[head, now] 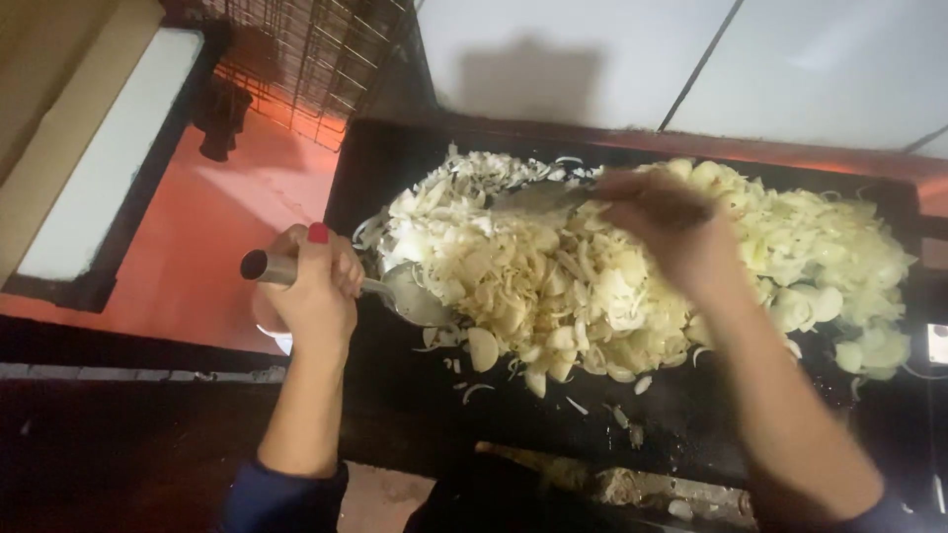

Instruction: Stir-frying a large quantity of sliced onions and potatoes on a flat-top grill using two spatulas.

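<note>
A big heap of sliced onions (592,257) lies on a black flat griddle (415,395). My left hand (311,286) is closed around the round metal handle of a spatula (410,296), whose blade is pushed into the heap's left edge. My right hand (667,227), blurred by motion, is over the middle of the heap and seems to grip a second metal spatula (538,200) that lies across the top of the onions. Loose onion bits are scattered on the griddle in front of the heap.
A wire rack (306,59) glows orange at the back left over a reddish floor. A white slab (109,148) lies at the far left. A white tiled wall (691,59) stands behind the griddle. A grease trough (632,484) with scraps runs along the near edge.
</note>
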